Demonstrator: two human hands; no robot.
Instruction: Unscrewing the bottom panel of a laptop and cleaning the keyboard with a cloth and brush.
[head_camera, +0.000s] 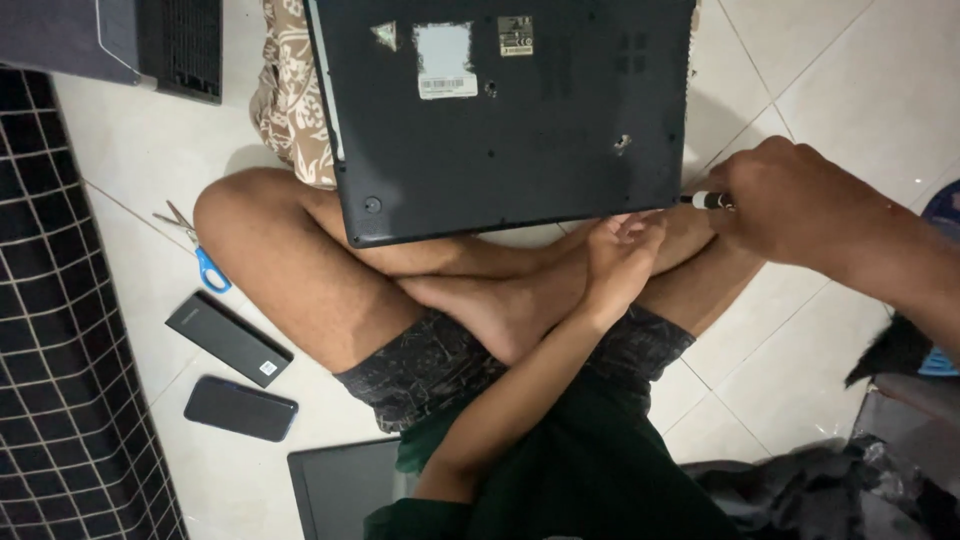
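A dark laptop (500, 120) lies upside down on my crossed legs, its underside with stickers and screw holes facing up. My left hand (620, 255) reaches under its near right corner, fingers curled up against the bottom edge. My right hand (790, 200) is closed around a screwdriver (708, 200). Only the tool's silver and black tip shows, pointing left at the laptop's right near corner.
On the white tiled floor to the left lie blue-handled scissors (200, 255), a slim black box (228, 338) and a dark phone (240, 408). A dark flat panel (340, 485) sits near my left knee. A patterned cushion (290, 90) is behind the laptop. Dark cloth (830, 480) is piled at lower right.
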